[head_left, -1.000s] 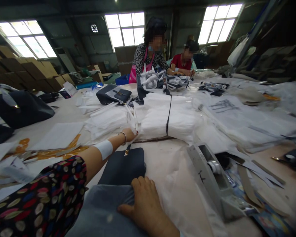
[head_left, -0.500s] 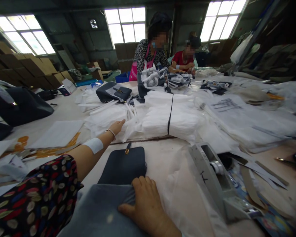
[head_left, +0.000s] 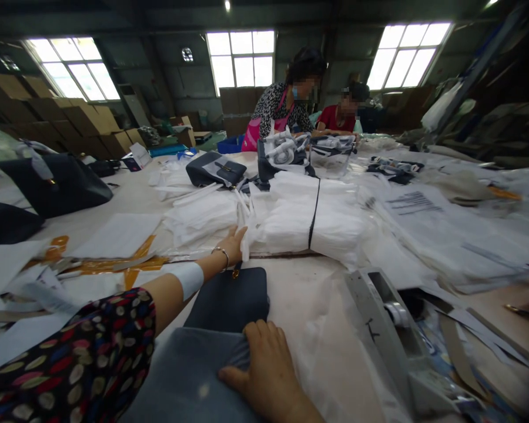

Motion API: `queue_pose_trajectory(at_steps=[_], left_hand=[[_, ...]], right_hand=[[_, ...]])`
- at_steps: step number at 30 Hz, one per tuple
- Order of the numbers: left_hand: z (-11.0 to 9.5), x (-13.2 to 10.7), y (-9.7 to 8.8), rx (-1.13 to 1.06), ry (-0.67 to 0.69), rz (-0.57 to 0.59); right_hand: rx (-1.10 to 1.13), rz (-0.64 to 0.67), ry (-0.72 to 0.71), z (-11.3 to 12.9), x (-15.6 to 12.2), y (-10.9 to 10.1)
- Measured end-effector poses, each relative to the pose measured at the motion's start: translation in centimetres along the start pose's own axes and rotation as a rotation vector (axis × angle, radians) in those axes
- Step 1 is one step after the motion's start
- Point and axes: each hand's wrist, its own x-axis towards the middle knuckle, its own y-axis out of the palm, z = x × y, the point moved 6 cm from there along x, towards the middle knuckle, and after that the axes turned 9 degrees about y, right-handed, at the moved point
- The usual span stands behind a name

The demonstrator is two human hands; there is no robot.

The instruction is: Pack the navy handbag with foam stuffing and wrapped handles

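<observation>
My left hand reaches forward, fingers pinched at a narrow white strip beside the loose white sheets. Below that arm lies a dark navy bag panel with rounded corners and a small gold clasp, partly covered by the wrist. Nearest me, soft grey-blue fabric adjoins the navy panel; whether they are joined I cannot tell. My right hand grips the fabric's right edge, bunching it into folds between thumb and fingers.
A strapped white stack stands ahead. A grey metal tape dispenser sits at right, near scraps and scissors. Navy bags are at left, another navy bag farther back. Two people work across the table.
My left hand has shifted slightly right, and a white strip now shows at its fingertips. My right hand keeps its hold on the grey-blue fabric. The view has turned slightly left and up.
</observation>
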Motion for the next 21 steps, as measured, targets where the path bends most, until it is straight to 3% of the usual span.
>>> queue_pose_trajectory(at_steps=[3, 8, 11, 13, 15, 18, 21], left_hand=[[1.5, 0.7, -0.3, -0.014, -0.097, 0.026], [6.5, 1.2, -3.6, 0.023, -0.335, -0.049], [8.1, 0.3, -5.6, 0.093, -0.422, -0.107], [7.0, -0.1, -6.8, 0.158, -0.321, -0.243], [4.3, 0.3, -7.1, 0.154, -0.097, -0.339], [0.1, 2.3, -5.3, 0.061, 0.133, -0.259], [-2.2, 5.0, -2.6, 0.042, 0.161, -0.104]], right_hand=[[0.002, -0.005, 0.008, -0.1, 0.1, 0.0], [0.023, -0.002, -0.005, -0.2, 0.0, 0.0], [0.038, 0.002, -0.004, -0.2, 0.0, 0.0], [0.045, 0.001, -0.002, -0.2, 0.0, 0.1], [0.047, -0.001, 0.000, -0.2, 0.0, 0.2], [0.044, -0.001, 0.002, -0.3, 0.1, 0.2], [0.034, 0.004, 0.004, -0.3, 0.2, 0.3]])
